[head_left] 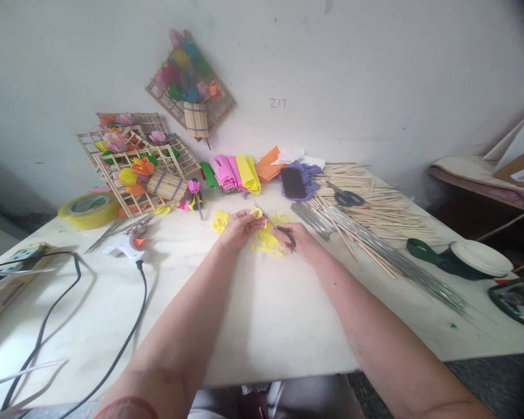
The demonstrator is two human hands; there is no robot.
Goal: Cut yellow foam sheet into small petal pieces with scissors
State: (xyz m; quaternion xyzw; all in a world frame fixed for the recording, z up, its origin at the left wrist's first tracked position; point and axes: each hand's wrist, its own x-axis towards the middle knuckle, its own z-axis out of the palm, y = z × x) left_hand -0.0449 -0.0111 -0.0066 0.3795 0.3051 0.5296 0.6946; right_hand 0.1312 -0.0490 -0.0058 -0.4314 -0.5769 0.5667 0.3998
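Observation:
My left hand (241, 228) pinches a small piece of yellow crepe paper (257, 214) near the middle of the table. In my right hand (300, 241) is a pair of dark-handled scissors (284, 235), its blades pointing up and left toward that piece. Below the blades lies a pile of yellow paper scraps (267, 241). Cut yellow pieces (220, 221) rest just left of my left hand. Whether the blades touch the paper is too small to tell.
Behind my hands lie rolled pink paper (225, 173), yellow paper (248, 173) and a phone (293, 183). Wooden sticks (375, 201) and metal wires (388, 262) spread rightward. A glue gun (126, 247) with its cord, tape roll (89, 209) and flower-decorated lattices (135, 169) are left.

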